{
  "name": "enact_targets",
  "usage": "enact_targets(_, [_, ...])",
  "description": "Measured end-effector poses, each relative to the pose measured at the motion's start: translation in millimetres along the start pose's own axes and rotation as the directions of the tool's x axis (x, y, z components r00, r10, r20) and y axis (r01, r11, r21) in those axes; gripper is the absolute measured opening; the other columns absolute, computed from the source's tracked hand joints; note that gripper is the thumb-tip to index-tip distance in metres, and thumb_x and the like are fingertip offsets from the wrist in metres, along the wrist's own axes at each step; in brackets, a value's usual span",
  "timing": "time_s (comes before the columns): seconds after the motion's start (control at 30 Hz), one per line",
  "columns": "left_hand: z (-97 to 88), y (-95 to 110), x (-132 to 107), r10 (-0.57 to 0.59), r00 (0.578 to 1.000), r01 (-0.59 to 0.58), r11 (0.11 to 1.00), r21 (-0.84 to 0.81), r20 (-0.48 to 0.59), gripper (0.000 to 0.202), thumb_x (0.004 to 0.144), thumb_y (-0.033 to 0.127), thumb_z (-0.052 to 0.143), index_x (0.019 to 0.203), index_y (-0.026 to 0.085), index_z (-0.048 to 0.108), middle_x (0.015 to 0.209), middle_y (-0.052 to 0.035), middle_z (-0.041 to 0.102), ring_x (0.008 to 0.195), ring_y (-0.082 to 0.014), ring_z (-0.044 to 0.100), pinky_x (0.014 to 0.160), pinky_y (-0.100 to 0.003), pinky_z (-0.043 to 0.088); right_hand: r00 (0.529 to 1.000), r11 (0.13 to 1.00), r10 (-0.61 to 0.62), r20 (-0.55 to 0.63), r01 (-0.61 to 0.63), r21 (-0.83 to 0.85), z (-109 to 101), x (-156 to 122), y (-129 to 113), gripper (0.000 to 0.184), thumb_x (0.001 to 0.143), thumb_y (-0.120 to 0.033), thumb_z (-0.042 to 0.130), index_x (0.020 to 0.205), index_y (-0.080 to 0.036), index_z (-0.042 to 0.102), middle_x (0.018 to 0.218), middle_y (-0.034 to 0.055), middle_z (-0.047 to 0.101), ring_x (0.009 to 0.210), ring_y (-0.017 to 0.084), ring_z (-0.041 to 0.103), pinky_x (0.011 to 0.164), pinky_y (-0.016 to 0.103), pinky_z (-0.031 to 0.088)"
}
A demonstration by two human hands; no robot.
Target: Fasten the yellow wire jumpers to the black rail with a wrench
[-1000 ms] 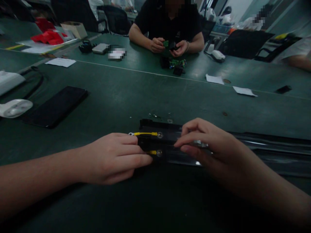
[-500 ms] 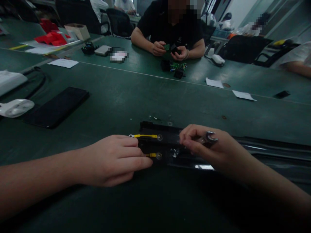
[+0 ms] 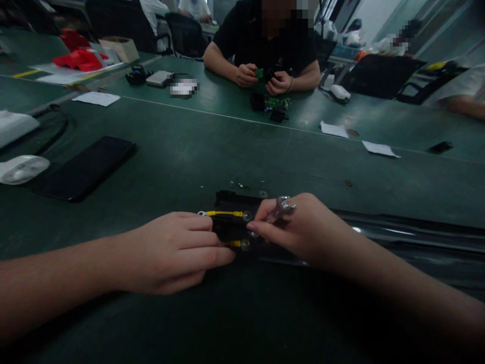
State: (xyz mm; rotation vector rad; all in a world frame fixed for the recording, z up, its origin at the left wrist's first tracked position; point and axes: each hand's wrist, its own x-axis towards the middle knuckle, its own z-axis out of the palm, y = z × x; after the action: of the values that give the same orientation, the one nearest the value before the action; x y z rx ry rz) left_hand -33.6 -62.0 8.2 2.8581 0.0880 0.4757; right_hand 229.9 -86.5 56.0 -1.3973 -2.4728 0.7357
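- Left hand (image 3: pixel 178 253): palm down, fingers bent over the lower yellow wire (image 3: pixel 232 243), probably to steady it; whether it pinches the wire cannot be told, since the knuckles hide the fingertips.
- Right hand (image 3: pixel 299 222): closed around a wrench (image 3: pixel 282 208), whose open end juts up above the thumb. The grip appears to leave thumb and forefinger free for fine work near the round metal fasteners. A bit of shiny metal lies at the thumb tip; whether it belongs to the wrench is unclear.
- Upper yellow wire (image 3: pixel 226 213): ring-shaped tip at the left, beside the left hand; its other end meets a round fastener (image 3: pixel 246 216). The lower wire meets a matching fastener (image 3: pixel 245 244), the pair presumably set side by side for easy reach.
- Black strip (image 3: pixel 401 230): flat on the green table (image 3: pixel 170 167), beneath wires and right hand, running off to the right.
- Small bits (image 3: pixel 240 185): just beyond the strip.
- Dark slab (image 3: pixel 85 167): well to the left, apart from the work.
- Co-worker (image 3: pixel 261 45): across the table, holding a small green board (image 3: pixel 258 73).
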Motion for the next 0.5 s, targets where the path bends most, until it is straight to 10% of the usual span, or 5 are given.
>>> enact_targets(0.5, [0.2, -0.5, -1.9, 0.01, 1.0, -0.009, 1.0, -0.005, 0.004, 0.032, 0.096, 0.014, 0.051, 0.128, 0.013, 0.058, 0.103, -0.0119, 0.073, 0.086, -0.0244, 0.065, 0.073, -0.037, 0.052, 0.998, 0.93, 0.056, -0.021, -0.045, 0.366, 18.0, -10.1, 11.2, 0.007, 0.093, -0.025, 0.072, 0.089, -0.019, 0.071, 0.061, -0.0071, 0.062, 0.048, 0.008, 0.06, 0.049, 0.019, 0.044])
